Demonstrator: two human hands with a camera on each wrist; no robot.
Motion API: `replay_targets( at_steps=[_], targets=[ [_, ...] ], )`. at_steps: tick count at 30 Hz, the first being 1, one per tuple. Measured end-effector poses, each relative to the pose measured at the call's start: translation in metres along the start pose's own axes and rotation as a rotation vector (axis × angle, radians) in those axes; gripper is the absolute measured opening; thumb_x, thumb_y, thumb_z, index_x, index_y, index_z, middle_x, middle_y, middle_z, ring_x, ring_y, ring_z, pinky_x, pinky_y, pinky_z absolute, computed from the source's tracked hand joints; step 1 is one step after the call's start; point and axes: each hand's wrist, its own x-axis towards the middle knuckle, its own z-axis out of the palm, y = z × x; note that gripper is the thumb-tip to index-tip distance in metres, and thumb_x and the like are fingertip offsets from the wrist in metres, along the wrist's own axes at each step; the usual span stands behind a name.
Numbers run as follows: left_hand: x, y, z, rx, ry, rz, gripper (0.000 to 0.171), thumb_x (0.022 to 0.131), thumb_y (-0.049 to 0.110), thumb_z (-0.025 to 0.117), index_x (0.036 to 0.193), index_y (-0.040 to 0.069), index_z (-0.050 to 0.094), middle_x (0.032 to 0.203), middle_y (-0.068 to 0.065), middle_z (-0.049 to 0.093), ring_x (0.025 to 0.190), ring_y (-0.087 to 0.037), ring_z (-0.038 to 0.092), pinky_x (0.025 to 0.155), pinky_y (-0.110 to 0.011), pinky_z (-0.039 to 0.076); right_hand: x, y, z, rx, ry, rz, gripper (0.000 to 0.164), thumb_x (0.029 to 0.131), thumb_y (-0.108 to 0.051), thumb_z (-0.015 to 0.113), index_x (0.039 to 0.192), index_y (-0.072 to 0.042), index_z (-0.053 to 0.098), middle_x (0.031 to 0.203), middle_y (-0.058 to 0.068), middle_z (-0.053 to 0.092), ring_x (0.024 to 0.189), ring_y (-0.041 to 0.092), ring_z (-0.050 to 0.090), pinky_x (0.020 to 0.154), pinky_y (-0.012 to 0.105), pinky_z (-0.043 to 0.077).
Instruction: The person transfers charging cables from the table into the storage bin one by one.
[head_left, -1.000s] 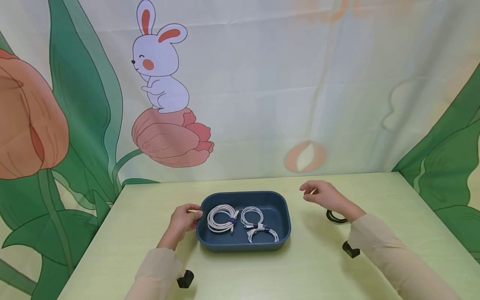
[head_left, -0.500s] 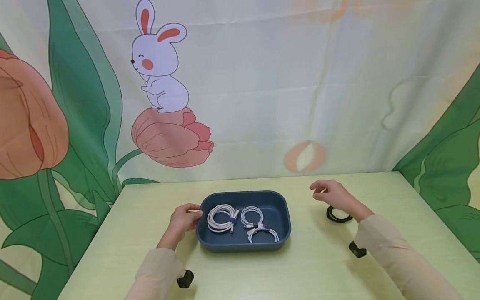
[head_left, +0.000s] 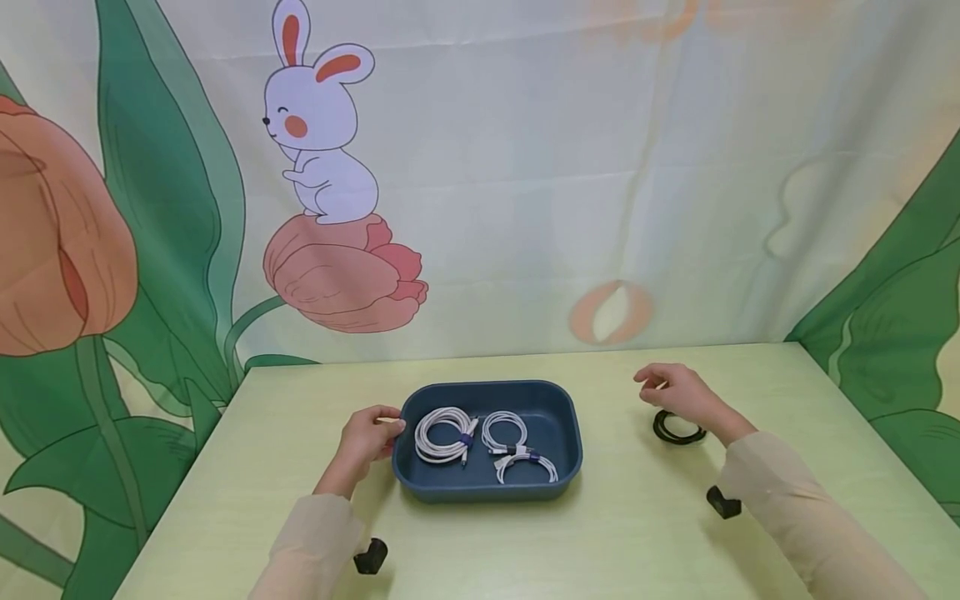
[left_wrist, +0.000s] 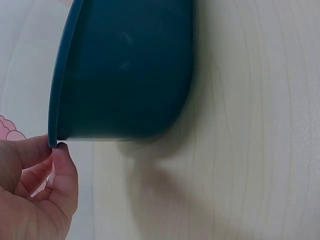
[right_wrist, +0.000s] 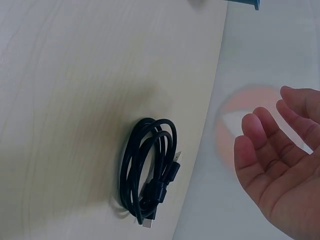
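Observation:
A dark blue plastic basin (head_left: 487, 493) stands on the table, and my left hand (head_left: 365, 437) pinches its left rim between thumb and fingers; the left wrist view shows this pinch on the rim (left_wrist: 53, 115). Inside lie a thick white coiled cable (head_left: 429, 450) at the left and two thinner white coils, one behind (head_left: 487, 432) and one in front (head_left: 553, 473). Over the table to the right, my right hand (head_left: 678, 392) hovers with loosely bent fingers and nothing in them. Just below it lies a coiled black USB cable (right_wrist: 131, 165), apart from the fingers.
The pale wood-grain table (head_left: 615, 533) ends at a fabric backdrop (head_left: 510, 208) printed with a rabbit and tulips. A black wrist piece (head_left: 371, 557) sits below the left sleeve, and another black piece (head_left: 723, 502) below the right sleeve.
My right hand has moved to the right, away from the basin, and the black coil has come into fuller view beneath it. The left hand and basin have stayed put.

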Motion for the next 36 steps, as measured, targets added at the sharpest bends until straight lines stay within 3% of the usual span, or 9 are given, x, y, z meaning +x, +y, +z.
replay_targets(
  at_steps=[29,36],
  targets=[
    [0.001,-0.001,0.001,0.003,0.009,-0.007,0.028,0.084,0.008,0.056,0.111,0.000,0.055,0.083,-0.010,0.057,0.060,-0.013,0.051,0.057,-0.024,0.049,-0.008,0.026,-0.002,0.025,0.044,0.085,0.032,0.085,-0.012,0.054,0.111,0.005,0.051,0.094,0.017,0.056,0.076,0.023,0.056,0.065,0.033,0.047],
    [0.000,0.000,0.001,0.004,0.010,-0.010,0.028,0.084,0.008,0.056,0.111,0.000,0.055,0.083,-0.010,0.057,0.061,-0.013,0.051,0.056,-0.023,0.048,-0.009,0.035,0.000,0.017,0.047,0.115,0.030,0.086,-0.013,0.054,0.109,0.005,0.052,0.093,0.017,0.056,0.078,0.021,0.051,0.061,0.027,0.043]
  ],
)
